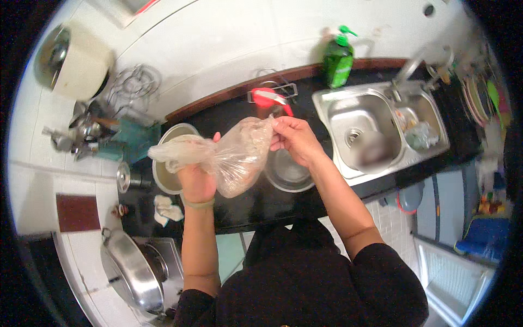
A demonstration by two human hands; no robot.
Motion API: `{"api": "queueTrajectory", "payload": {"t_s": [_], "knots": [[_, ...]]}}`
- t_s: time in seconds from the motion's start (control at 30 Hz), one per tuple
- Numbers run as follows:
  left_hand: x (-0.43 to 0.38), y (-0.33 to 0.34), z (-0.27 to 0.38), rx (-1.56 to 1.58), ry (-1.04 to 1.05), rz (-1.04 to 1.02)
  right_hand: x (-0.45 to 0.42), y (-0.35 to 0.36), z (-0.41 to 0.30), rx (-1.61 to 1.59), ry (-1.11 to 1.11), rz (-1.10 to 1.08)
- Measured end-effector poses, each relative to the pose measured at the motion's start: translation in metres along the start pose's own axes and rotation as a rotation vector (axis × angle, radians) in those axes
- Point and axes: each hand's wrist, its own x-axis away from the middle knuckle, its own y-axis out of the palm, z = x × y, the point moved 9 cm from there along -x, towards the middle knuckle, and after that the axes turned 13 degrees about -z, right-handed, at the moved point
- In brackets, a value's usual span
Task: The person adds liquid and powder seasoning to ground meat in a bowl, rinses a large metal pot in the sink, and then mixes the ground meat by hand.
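A clear plastic bag with pale, indistinct contents hangs between my hands above the black counter. My left hand grips its gathered, twisted neck, and loose plastic spreads over the fingers. With thumb and fingertips, my right hand pinches a corner of the bag. Behind my left hand stands a round pale bowl. A metal basin sits on the counter under my right hand, partly covered by the bag. What exactly fills the bag cannot be made out.
To the right is a double stainless sink, with a blurred round object in it. A green soap bottle stands by the wall. Red-handled item lies behind the bag. A white cloth and large steel pan are at left.
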Motion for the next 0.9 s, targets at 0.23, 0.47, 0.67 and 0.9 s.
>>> {"api": "queueTrajectory", "payload": {"t_s": [0.23, 0.47, 0.67, 0.9], "knots": [[0.02, -0.08, 0.085, -0.024, 0.105, 0.241, -0.076, 0.113, 0.017, -0.161, 0.025, -0.292], [0.054, -0.208, 0.128, -0.42, 0.025, 0.446, -0.141, 0.223, 0.052, 0.088, 0.067, -0.341], [0.03, -0.134, 0.175, -1.359, 0.265, 0.416, -0.179, 0.221, 0.085, 0.299, 0.075, -0.228], [-0.006, -0.135, 0.133, -1.528, -0.065, 0.187, -0.185, 0.224, 0.1, 0.482, 0.02, -0.209]]}}
